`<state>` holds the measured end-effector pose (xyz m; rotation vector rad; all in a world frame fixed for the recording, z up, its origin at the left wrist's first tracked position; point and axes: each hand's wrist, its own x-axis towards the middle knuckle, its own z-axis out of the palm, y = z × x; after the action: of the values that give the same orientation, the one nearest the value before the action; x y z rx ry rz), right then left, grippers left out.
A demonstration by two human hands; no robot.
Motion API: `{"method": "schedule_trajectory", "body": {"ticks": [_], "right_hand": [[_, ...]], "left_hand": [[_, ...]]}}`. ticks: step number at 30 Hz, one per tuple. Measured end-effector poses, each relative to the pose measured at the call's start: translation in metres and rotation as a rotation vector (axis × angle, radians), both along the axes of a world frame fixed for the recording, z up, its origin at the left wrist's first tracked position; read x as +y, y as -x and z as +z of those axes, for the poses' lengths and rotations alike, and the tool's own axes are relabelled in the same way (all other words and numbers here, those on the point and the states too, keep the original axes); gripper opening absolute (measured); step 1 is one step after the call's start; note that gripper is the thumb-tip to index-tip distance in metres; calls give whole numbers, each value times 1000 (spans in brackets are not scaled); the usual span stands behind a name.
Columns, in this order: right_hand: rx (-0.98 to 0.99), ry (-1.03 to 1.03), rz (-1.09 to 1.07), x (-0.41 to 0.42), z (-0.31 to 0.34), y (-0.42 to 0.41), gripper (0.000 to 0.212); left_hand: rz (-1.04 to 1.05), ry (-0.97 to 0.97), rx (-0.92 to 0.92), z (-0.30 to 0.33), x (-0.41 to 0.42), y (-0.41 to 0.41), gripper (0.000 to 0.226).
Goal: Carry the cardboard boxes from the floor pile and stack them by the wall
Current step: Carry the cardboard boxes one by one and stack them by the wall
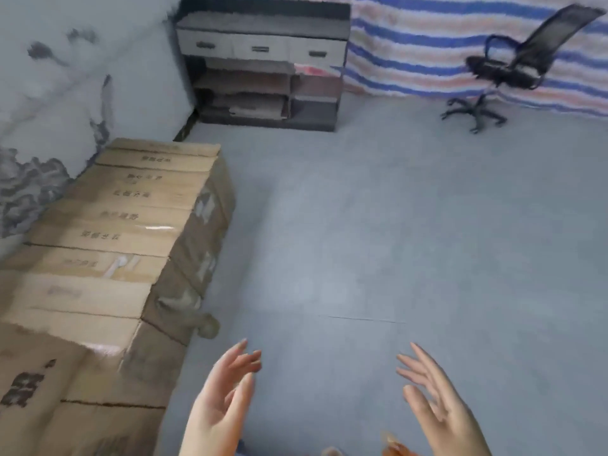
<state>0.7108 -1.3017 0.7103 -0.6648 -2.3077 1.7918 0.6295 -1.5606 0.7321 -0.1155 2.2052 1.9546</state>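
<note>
- Left hand (220,399) and right hand (437,403) both released, fingers spread, palms facing each other low in near view, holding nothing.
- Cardboard boxes (112,225) stacked in a row along the left wall (65,93), running from near to far.
- Floor pile not in view; the grey floor (362,225) ahead shows no loose box.
- Judgement: between carries; next box should be gripped on opposite sides, kept level, set flush against the row.
- Dark printed characters on box tops and sides, too blurred to read.
- Far: shelf unit (263,60), office chair (513,67), striped sheet (427,37).
</note>
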Motion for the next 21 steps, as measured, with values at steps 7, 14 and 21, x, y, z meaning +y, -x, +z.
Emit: {"method": "schedule_trajectory", "body": {"ticks": [7, 14, 21], "right_hand": [[35, -16, -471, 88, -3, -89, 57], [-13, 83, -792, 133, -11, -120, 53], [-45, 64, -1011, 221, -12, -108, 52]], "left_hand": [[-393, 39, 39, 7, 138, 13, 45], [-713, 82, 91, 10, 254, 27, 45], [-911, 23, 62, 4, 397, 62, 43]]}}
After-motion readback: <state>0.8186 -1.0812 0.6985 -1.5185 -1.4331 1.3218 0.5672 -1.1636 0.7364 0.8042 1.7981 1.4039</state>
